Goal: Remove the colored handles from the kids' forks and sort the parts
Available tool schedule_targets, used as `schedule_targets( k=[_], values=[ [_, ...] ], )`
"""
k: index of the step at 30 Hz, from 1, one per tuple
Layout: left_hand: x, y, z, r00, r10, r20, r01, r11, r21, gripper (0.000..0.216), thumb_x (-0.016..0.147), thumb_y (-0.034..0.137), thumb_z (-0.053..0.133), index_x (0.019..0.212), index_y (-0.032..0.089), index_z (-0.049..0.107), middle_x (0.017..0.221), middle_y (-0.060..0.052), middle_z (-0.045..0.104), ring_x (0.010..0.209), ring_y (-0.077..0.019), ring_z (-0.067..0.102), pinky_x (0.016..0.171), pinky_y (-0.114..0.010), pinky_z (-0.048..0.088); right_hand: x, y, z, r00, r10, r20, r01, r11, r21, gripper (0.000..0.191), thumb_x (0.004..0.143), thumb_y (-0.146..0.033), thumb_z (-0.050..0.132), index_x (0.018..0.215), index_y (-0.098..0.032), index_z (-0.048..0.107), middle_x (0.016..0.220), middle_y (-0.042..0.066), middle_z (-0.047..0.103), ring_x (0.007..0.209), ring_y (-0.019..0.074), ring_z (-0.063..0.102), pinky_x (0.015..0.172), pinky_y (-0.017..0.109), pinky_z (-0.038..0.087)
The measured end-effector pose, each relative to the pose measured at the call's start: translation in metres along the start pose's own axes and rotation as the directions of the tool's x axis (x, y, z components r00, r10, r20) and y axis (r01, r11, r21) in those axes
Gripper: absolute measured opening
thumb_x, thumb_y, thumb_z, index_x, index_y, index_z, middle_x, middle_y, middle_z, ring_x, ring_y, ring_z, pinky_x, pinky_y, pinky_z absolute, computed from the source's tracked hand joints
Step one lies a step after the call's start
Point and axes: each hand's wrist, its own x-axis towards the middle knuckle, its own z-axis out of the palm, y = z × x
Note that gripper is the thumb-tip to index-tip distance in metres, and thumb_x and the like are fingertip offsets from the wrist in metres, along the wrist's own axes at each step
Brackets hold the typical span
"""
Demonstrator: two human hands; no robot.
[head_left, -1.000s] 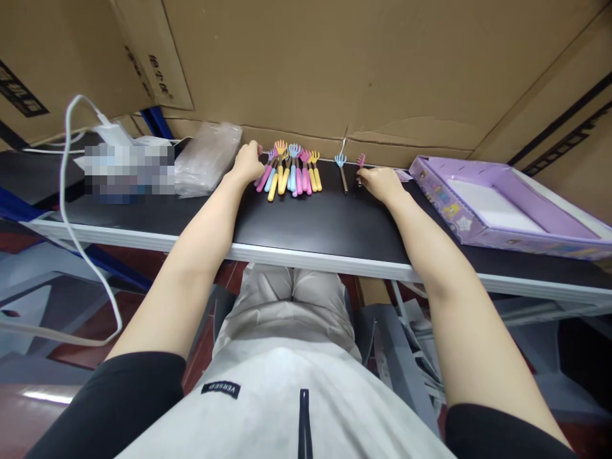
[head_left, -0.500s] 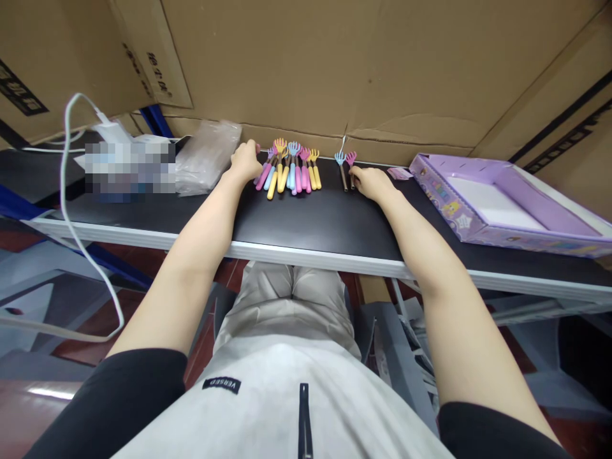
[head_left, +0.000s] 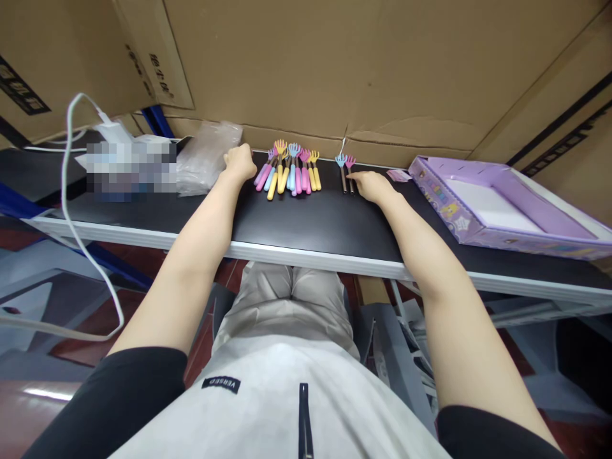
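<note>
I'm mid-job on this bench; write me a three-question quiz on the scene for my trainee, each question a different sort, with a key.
1. Multiple choice: what lies between the right hand and the open purple box?
A) a white cable
B) a small pink packet
C) a clear plastic bag

2. True or false: the left hand is to the right of the bunch of back scratchers.

3. Fill in: set apart from the bunch, the blue-headed back scratcher lies next to another back scratcher whose head is ____.

Key: 1. B; 2. False, it is to the left; 3. pink.
</note>
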Motion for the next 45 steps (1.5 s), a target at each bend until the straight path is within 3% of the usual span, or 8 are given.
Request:
schedule_targets(
  k=[7, 12, 18, 25, 31, 35, 40, 45],
  values=[
    [0.007, -0.01, 0.0, 0.998, -0.001, -0.057, -0.001, 0.999, -0.039, 0.065, 0.08, 0.008, 0.051, 0.141, 0.009, 0.072, 0.153, -0.017, 0.066, 0.147, -0.0295, 0.059, 0.125, -0.034, 0.045, -0.003, -0.003, -0.004, 0.999, 0.039, 0.01, -0.039, 0.999, 0.017, 0.053, 0.107, -0.014, 0.041, 0.152, -0.014, 0.067, 0.15, 0.017, 0.067, 0.138, 0.0357, 0.067, 0.114, 0.047, 0.054],
    [0.011, -0.015, 0.01, 0.998, 0.051, -0.032, -0.052, 0.998, -0.021, 0.062, 0.081, 0.014, 0.052, 0.138, 0.005, 0.073, 0.149, -0.022, 0.067, 0.145, -0.0325, 0.06, 0.127, -0.036, 0.042, -0.002, -0.002, -0.002, 1.0, 0.029, -0.006, -0.029, 1.0, 0.011, 0.052, 0.106, -0.015, 0.042, 0.152, -0.015, 0.068, 0.15, 0.016, 0.067, 0.137, 0.0328, 0.068, 0.113, 0.044, 0.054],
    [0.004, -0.014, 0.018, 1.0, 0.021, 0.004, -0.021, 1.0, 0.004, 0.065, 0.087, 0.029, 0.058, 0.146, 0.002, 0.066, 0.158, -0.03, 0.054, 0.149, -0.0421, 0.053, 0.128, -0.044, 0.04, -0.001, 0.001, 0.001, 1.0, 0.025, -0.014, -0.025, 0.999, 0.024, 0.053, 0.106, -0.016, 0.042, 0.151, -0.014, 0.068, 0.149, 0.016, 0.068, 0.137, 0.0332, 0.068, 0.114, 0.047, 0.054],
    [0.004, -0.015, 0.024, 0.999, 0.019, -0.026, -0.019, 1.0, 0.012, 0.076, 0.081, 0.036, 0.06, 0.15, 0.005, 0.062, 0.161, -0.027, 0.051, 0.153, -0.0431, 0.042, 0.13, -0.05, 0.035, -0.001, 0.0, -0.001, 0.999, 0.035, 0.01, -0.035, 0.999, 0.033, 0.053, 0.107, -0.016, 0.04, 0.153, -0.013, 0.067, 0.151, 0.016, 0.067, 0.14, 0.0317, 0.066, 0.117, 0.043, 0.052],
    [-0.004, -0.003, 0.012, 0.999, 0.052, 0.011, -0.053, 0.993, 0.108, 0.066, 0.087, 0.022, 0.053, 0.148, 0.0, 0.064, 0.159, -0.027, 0.055, 0.15, -0.0398, 0.049, 0.126, -0.043, 0.039, -0.002, -0.002, -0.002, 0.999, 0.044, 0.013, -0.044, 0.998, 0.054, 0.053, 0.107, -0.016, 0.041, 0.153, -0.013, 0.067, 0.151, 0.016, 0.066, 0.141, 0.0324, 0.065, 0.118, 0.045, 0.051],
    [-0.004, -0.001, 0.011, 1.0, 0.01, -0.009, -0.008, 0.976, 0.216, 0.065, 0.082, 0.01, 0.049, 0.144, -0.002, 0.067, 0.151, -0.028, 0.063, 0.147, -0.0395, 0.053, 0.124, -0.048, 0.039, -0.002, -0.002, -0.002, 0.999, 0.05, 0.017, -0.051, 0.996, 0.072, 0.053, 0.106, -0.015, 0.041, 0.154, -0.013, 0.066, 0.152, 0.016, 0.066, 0.142, 0.0323, 0.064, 0.119, 0.045, 0.05],
    [0.003, -0.007, 0.017, 0.999, -0.003, -0.041, 0.012, 0.973, 0.231, 0.067, 0.078, 0.013, 0.052, 0.141, 0.002, 0.069, 0.15, -0.028, 0.065, 0.147, -0.0405, 0.053, 0.123, -0.052, 0.039, -0.003, -0.003, -0.003, 0.999, 0.049, 0.023, -0.051, 0.996, 0.078, 0.054, 0.106, -0.013, 0.042, 0.155, -0.013, 0.065, 0.153, 0.015, 0.065, 0.142, 0.0311, 0.064, 0.12, 0.043, 0.049],
    [0.004, -0.007, 0.018, 0.999, 0.001, -0.045, 0.01, 0.968, 0.249, 0.068, 0.077, 0.017, 0.053, 0.141, -0.003, 0.068, 0.151, -0.031, 0.063, 0.147, -0.0431, 0.051, 0.124, -0.055, 0.037, -0.003, -0.003, -0.003, 0.998, 0.052, 0.021, -0.054, 0.995, 0.084, 0.053, 0.106, -0.014, 0.042, 0.154, -0.013, 0.065, 0.153, 0.016, 0.065, 0.143, 0.0319, 0.063, 0.119, 0.043, 0.05]
  ],
)
